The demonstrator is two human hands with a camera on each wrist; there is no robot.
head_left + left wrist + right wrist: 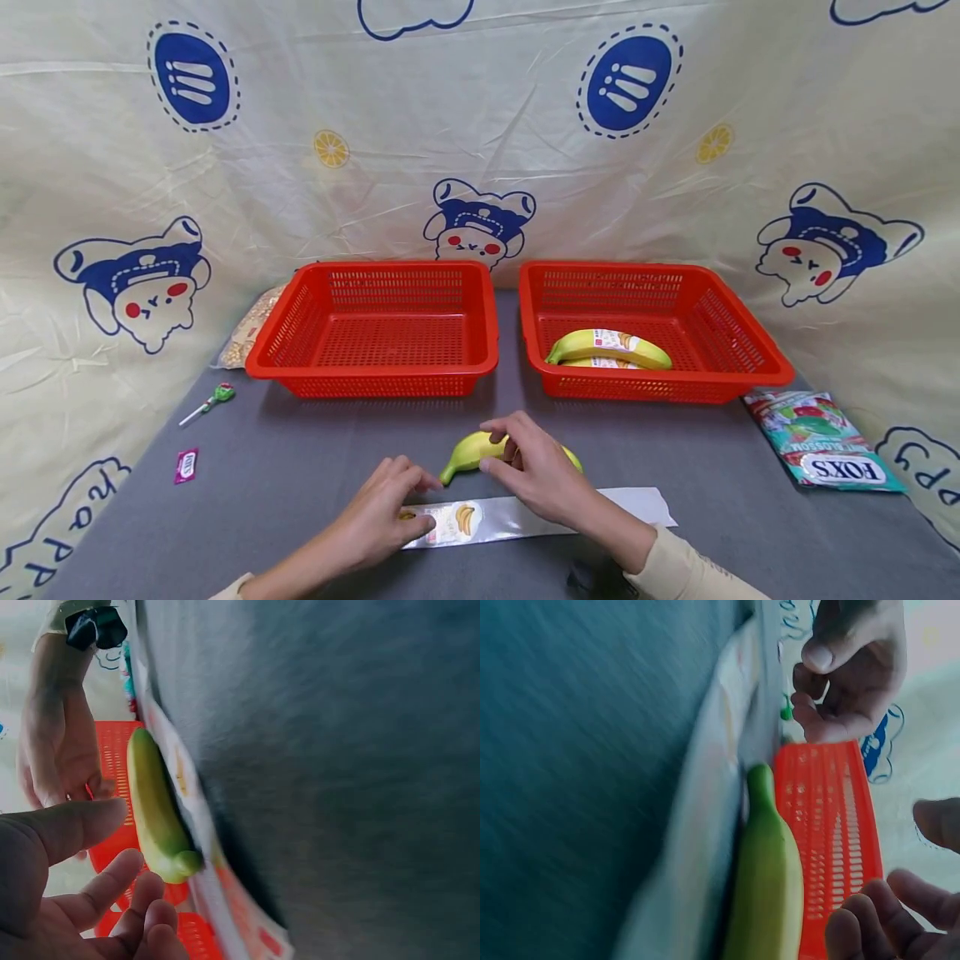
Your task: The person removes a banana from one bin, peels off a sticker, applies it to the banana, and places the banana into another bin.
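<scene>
A green-yellow banana (467, 455) lies on the grey table just behind a long clear label strip (525, 517) that carries a banana sticker (457, 521). My right hand (491, 448) arches over the banana with its fingers loosely bent; the right wrist view shows a gap between the fingertips (855, 919) and the banana (765, 885). My left hand (423, 500) rests at the strip's left end, with relaxed fingers (127, 866) gripping nothing in the left wrist view. Two labelled bananas (607, 348) lie in the right red basket (750, 350).
The left red basket (382, 333) holds nothing. A bag of nuts (251, 329) lies behind its left side. A lollipop (210, 402) and a small pink packet (186, 465) are at the table's left, a FOXS candy bag (821, 442) at the right. A printed cloth hangs behind.
</scene>
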